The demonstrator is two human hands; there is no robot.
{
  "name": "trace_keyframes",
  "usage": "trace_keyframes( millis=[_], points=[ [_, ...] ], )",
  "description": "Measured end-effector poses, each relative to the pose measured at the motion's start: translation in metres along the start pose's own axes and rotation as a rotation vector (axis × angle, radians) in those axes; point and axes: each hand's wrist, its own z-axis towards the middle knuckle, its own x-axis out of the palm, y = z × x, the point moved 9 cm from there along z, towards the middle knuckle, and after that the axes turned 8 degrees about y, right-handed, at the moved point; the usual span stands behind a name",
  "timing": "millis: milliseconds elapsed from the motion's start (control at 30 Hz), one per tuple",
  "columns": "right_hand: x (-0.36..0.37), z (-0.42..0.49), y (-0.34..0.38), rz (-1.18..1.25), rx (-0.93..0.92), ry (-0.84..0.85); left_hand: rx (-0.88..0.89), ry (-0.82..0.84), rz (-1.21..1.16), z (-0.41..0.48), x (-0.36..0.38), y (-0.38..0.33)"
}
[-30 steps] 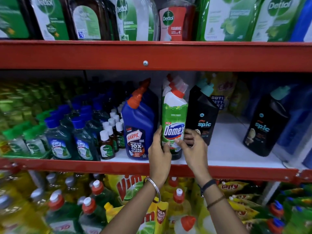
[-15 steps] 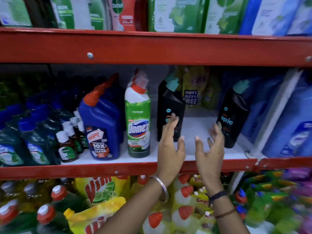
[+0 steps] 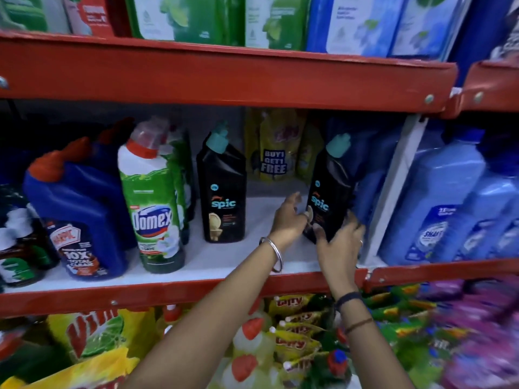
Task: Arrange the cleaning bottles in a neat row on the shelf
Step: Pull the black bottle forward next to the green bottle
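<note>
The light is even and fairly bright at the front of the white shelf [image 3: 230,256], falling from in front and above. The back of the shelf, under the red upper beam [image 3: 224,80], sinks into deep shadow. Soft glare sits on the black Spic bottle [image 3: 223,192] and on the pale blue bottles [image 3: 449,209] at the right edge. The middle is fairly sharp; labels there read clearly. Towards the left edge and the lower right corner everything smears with motion blur. The red beams bow from wide-angle distortion.
</note>
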Motion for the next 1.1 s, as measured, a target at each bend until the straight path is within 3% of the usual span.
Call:
trace_keyframes(
  millis=[200, 300, 567, 733, 967, 1100],
  points=[
    [-0.004, 0.012, -0.007, -0.044, -0.016, -0.037, 0.019, 0.189, 0.018, 0.012, 0.012, 0.004],
    [-0.008, 0.014, -0.009, -0.006, -0.029, -0.039, 0.048, 0.187, 0.039, 0.007, 0.009, 0.001],
    [-0.01, -0.001, 0.007, 0.212, -0.065, 0.149, 0.122, 0.054, 0.127, -0.045, -0.027, -0.014],
    [-0.001, -0.027, 0.042, 0.354, -0.141, 0.259, 0.216, -0.117, 0.303, -0.097, -0.061, -0.032],
    [0.034, -0.051, 0.079, 0.511, -0.181, 0.387, 0.253, -0.359, 0.293, -0.154, -0.112, -0.034],
    [0.058, -0.062, 0.093, 0.53, -0.203, 0.432, 0.233, -0.388, 0.28, -0.165, -0.134, -0.023]
  ],
)
